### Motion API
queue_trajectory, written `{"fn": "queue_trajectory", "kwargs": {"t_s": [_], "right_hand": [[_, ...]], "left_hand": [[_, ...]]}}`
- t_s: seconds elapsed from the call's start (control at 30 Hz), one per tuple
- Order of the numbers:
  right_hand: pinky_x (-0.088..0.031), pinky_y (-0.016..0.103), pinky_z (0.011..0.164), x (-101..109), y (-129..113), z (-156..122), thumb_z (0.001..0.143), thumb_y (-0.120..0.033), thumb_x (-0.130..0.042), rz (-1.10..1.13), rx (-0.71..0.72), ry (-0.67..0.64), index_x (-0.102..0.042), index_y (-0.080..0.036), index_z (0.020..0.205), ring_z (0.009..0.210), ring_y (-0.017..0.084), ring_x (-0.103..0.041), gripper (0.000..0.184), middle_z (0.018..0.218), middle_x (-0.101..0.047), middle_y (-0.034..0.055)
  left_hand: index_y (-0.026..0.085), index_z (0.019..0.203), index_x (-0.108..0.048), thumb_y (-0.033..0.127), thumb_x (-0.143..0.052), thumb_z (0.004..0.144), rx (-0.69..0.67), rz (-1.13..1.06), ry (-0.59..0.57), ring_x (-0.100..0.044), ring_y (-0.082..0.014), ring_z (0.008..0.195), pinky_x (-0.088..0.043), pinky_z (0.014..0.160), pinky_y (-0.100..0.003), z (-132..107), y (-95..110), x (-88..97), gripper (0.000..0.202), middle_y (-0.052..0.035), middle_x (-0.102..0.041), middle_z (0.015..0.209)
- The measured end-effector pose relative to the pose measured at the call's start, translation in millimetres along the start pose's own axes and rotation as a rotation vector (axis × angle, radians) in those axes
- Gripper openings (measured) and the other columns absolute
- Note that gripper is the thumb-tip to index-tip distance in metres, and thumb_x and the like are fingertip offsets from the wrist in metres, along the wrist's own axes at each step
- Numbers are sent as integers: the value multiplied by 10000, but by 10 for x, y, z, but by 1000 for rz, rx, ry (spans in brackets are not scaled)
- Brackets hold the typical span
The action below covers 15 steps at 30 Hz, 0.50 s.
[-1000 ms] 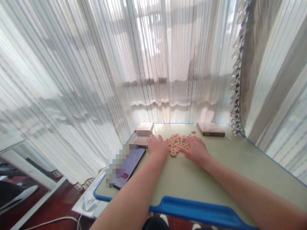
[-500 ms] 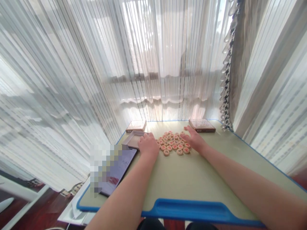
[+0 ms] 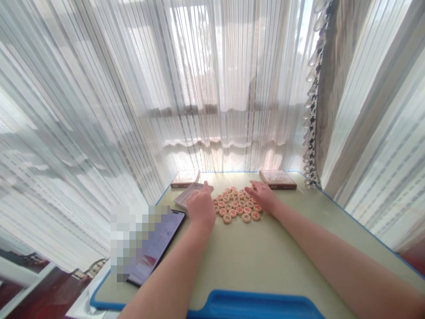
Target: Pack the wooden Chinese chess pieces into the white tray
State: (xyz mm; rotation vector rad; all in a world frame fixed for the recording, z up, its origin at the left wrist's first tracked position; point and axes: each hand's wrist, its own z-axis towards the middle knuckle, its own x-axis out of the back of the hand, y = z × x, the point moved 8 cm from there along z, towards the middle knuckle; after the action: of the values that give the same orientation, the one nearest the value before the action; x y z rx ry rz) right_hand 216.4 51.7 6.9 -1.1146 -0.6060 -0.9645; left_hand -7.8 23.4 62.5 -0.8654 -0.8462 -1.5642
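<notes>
- While both forearms reached out over the bench (image 3: 275,261), the left hand (image 3: 201,208) and the right hand (image 3: 262,196) lay on either side of a pile of Chinese chess pieces (image 3: 235,204).
- These round wooden discs sat flat in one loose cluster, with red or dark characters on their tops.
- The left hand was just beside the pile's left edge, and its grip could not be read: the index finger stretched forward to the corner of a shallow tray (image 3: 189,197), while the back of the hand hid the other fingers.
- That tray lay on the bench between the left hand and the far edge, with the hand overlapping its near corner.
- The right hand's grip was released, its fingers spread and stretched toward the pile's upper right side, with no piece held.
- Two flat patterned boxes (image 3: 185,178) (image 3: 278,179) lay along the far edge, one behind the tray and one beyond the right hand.
- A tablet (image 3: 156,248), partly pixelated, lay near the bench's left edge, beyond the left forearm.
- A blue rim (image 3: 255,305) ran along the bench's near edge, and sheer striped curtains (image 3: 212,88) hung behind it.
</notes>
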Motion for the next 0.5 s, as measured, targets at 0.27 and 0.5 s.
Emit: {"fn": "queue_trajectory", "kwargs": {"t_s": [0.27, 0.5], "right_hand": [[-363, 272, 946, 95, 93, 31, 835, -236, -403, -43, -53, 74, -682, -141, 905, 1058, 203, -548, 303, 1062, -656, 107], [-421, 280, 842, 108, 129, 16, 803, -195, -421, -59, -97, 86, -672, -125, 880, 903, 204, -605, 272, 929, -683, 115]], "left_hand": [[144, 1247, -496, 51, -350, 810, -255, -291, 347, -522, -229, 926, -429, 848, -362, -112, 181, 258, 471, -103, -614, 1011], [162, 859, -577, 68, -406, 772, -415, -519, 443, -504, -194, 811, -439, 763, -335, -231, 249, 391, 213, -67, -587, 807]]}}
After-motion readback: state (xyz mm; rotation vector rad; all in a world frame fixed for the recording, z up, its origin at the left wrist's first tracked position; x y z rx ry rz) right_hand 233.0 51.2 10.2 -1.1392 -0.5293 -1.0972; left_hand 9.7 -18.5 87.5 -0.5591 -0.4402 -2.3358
